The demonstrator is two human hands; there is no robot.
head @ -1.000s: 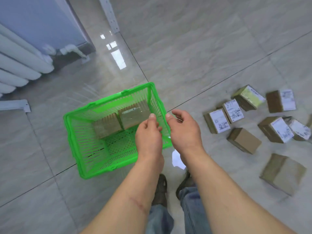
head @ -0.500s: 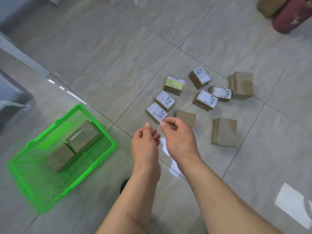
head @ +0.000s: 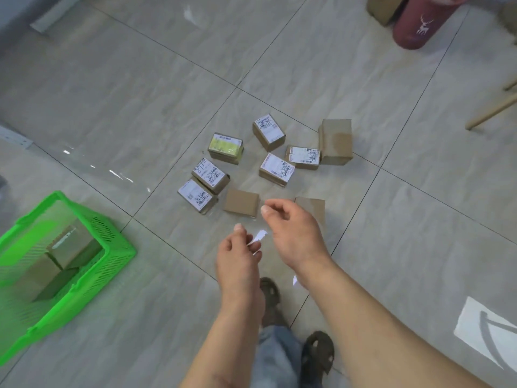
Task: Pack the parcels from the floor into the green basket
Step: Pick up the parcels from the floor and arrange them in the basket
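The green basket stands on the floor at the left with two cardboard parcels inside. Several small cardboard parcels lie scattered on the tiles ahead, most with white labels, one with a yellow label. A plain brown parcel lies just beyond my hands. Another plain parcel is partly hidden behind my right hand. My left hand hangs lower, beside the right. Both hands have loosely curled fingers and hold nothing.
A dark red flask with a deer mark stands at the far right beside a cardboard box. Wooden legs reach in from the right edge. My shoes stand on the grey tiles below.
The view has swung from the basket to the parcels. Both hands have moved away from the basket rim toward the pile, and have spread slightly apart.
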